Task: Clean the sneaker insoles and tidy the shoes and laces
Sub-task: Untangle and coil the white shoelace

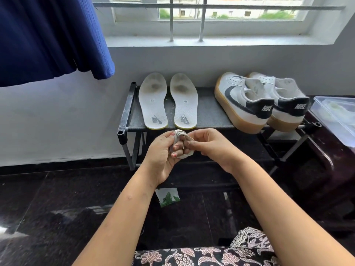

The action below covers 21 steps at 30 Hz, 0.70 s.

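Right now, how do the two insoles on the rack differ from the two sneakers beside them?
The insoles lie flat on the left part of the rack, printed side up; the sneakers stand on their soles at the right. The insoles are pale with dark stains near the toes; the sneakers are white with black swooshes, black heel tabs and gum soles. Each pair lies side by side, heels toward the camera, untouched by either hand.

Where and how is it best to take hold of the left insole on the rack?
Probably the heel end of the left insole, pinched from the front: it lies flat, heel at the rack's near edge, and the second insole lies close alongside.
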Each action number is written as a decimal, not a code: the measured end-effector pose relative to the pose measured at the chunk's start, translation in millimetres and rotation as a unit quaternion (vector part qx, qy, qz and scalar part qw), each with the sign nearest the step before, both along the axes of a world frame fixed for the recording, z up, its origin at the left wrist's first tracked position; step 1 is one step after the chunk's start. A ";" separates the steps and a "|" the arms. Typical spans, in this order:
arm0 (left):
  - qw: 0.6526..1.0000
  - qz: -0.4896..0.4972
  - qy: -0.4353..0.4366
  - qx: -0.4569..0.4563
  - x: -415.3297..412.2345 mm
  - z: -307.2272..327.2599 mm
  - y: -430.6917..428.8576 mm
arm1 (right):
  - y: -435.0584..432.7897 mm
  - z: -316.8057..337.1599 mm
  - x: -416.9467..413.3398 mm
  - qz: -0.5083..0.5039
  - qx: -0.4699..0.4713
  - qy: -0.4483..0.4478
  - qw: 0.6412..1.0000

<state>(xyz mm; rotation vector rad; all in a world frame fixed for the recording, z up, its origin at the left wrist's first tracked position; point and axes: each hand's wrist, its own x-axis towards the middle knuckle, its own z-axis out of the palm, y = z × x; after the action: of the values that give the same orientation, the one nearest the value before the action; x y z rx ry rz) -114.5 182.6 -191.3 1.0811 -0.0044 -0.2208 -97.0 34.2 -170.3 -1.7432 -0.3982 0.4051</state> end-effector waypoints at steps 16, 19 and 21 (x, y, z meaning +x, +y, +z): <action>0.928 0.106 -0.164 0.318 10.2 -19.2 2.4 | -5.7 -5.7 7.4 0.049 0.109 0.253 0.960; 0.927 0.109 -0.165 0.319 10.6 -19.5 2.9 | -3.9 -6.7 6.8 0.086 0.076 0.190 0.975; 0.931 0.111 -0.162 0.307 10.3 -18.8 2.2 | -2.3 -8.7 5.5 0.090 0.066 0.159 0.981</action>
<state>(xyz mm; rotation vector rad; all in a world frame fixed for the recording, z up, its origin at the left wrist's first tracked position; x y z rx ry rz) -104.2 184.8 -210.1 1.7210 -0.1151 0.1794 -91.5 31.9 -178.9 -1.4874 -0.3437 0.7597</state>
